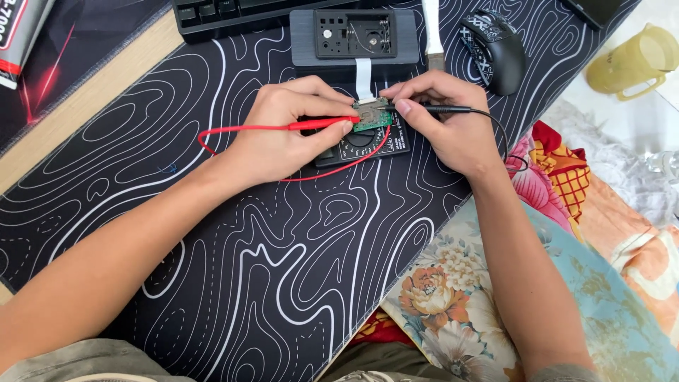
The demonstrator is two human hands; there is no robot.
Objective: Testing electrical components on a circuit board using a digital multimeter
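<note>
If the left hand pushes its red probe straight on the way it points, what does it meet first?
Probably the small green circuit board: the red probe in the left hand points right at it, with the right hand just behind.

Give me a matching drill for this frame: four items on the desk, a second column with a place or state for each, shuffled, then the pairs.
Things:
1. red probe
2. black probe
3. computer mouse
4. multimeter

Places or states:
A. lies on the desk mat, under the small green circuit board
B. held in the left hand, tip at the board
C. untouched, beyond the right hand near the mat's far right edge
D. held in the right hand, pointing in from the right

Pairs: 1-B, 2-D, 3-C, 4-A
</note>
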